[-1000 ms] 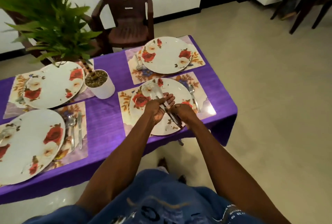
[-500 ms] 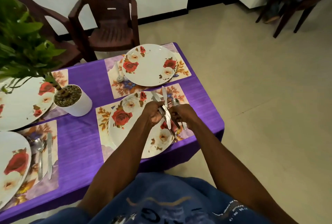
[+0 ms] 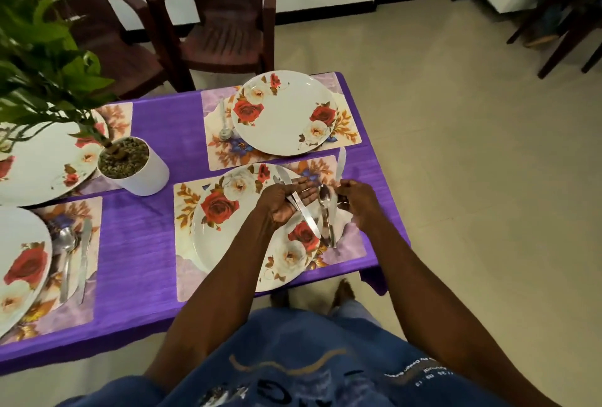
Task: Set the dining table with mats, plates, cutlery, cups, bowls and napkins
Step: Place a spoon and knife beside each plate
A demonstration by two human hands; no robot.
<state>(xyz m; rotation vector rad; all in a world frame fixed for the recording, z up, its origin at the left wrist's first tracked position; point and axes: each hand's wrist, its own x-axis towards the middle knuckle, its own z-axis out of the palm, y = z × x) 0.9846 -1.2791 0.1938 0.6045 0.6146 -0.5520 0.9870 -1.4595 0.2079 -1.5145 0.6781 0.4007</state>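
My left hand (image 3: 286, 203) hovers over the near flowered plate (image 3: 228, 224) and holds a small bundle of knives (image 3: 304, 214), blades pointing away from me. Just to its right, my right hand (image 3: 358, 201) pinches a single knife (image 3: 341, 162) with its blade standing up over the tablecloth. A spoon (image 3: 326, 207) lies on the floral mat (image 3: 348, 245) to the right of this plate, between my hands. The far plate (image 3: 283, 113) sits on its own mat with a spoon (image 3: 224, 128) at its left.
A white plant pot (image 3: 140, 168) stands mid-table on the purple cloth (image 3: 136, 237). At the left are two more plates (image 3: 22, 266) on mats, with a spoon (image 3: 66, 245) and knife (image 3: 85, 243). Brown chairs (image 3: 221, 22) stand behind the table. Tiled floor lies to the right.
My right hand has drawn one knife out of the bundle and moved it right, away from my left hand. The view has shifted so the table sits further left.
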